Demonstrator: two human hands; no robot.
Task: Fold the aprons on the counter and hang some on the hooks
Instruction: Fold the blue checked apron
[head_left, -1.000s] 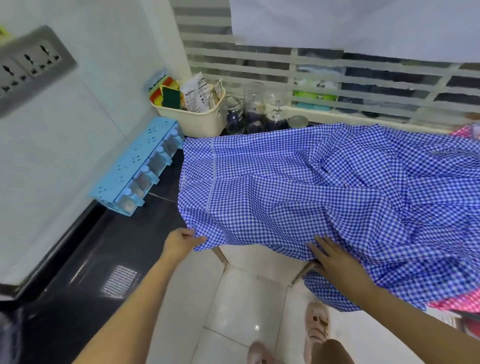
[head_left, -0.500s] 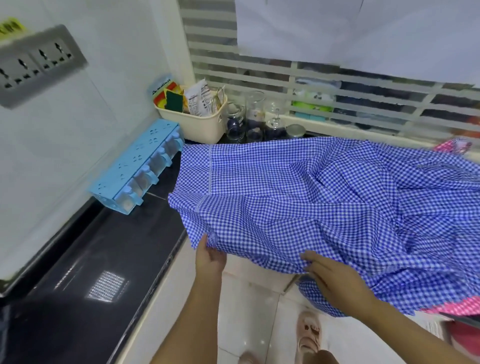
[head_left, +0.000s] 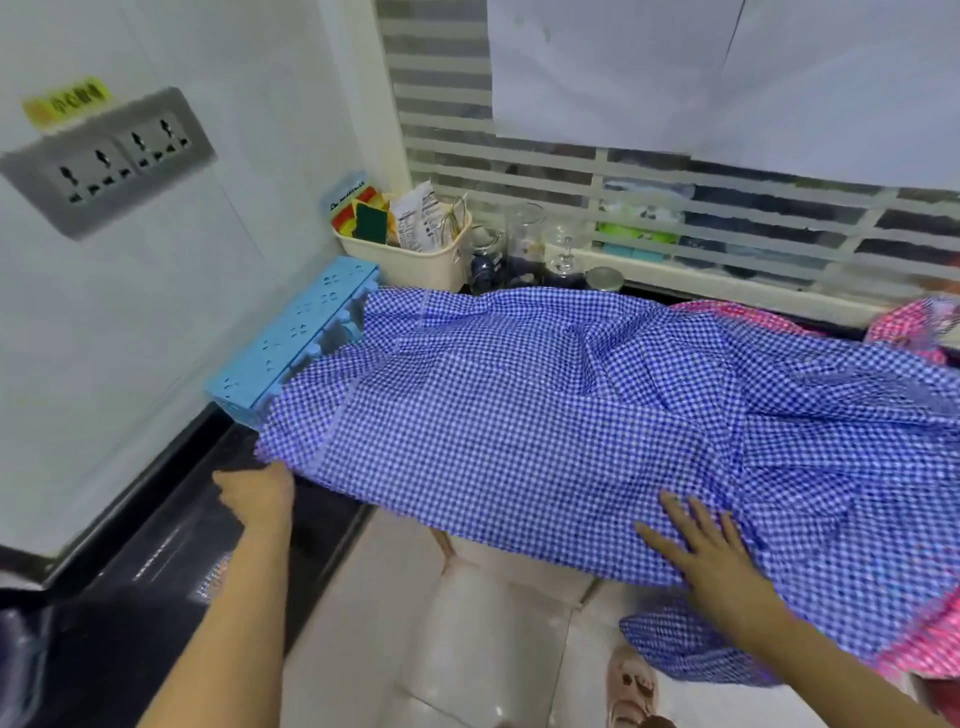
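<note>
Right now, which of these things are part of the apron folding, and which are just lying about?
In the job: blue checked apron, left hand gripping its corner, right hand flat on it, pink checked apron, black counter, light blue pegged rack, possibly the hooks.

Lying about: cream basket, glass jars, wall sockets.

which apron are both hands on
The blue checked apron: the left hand holds its corner, the right hand lies flat on it. The pink checked apron lies untouched.
</note>
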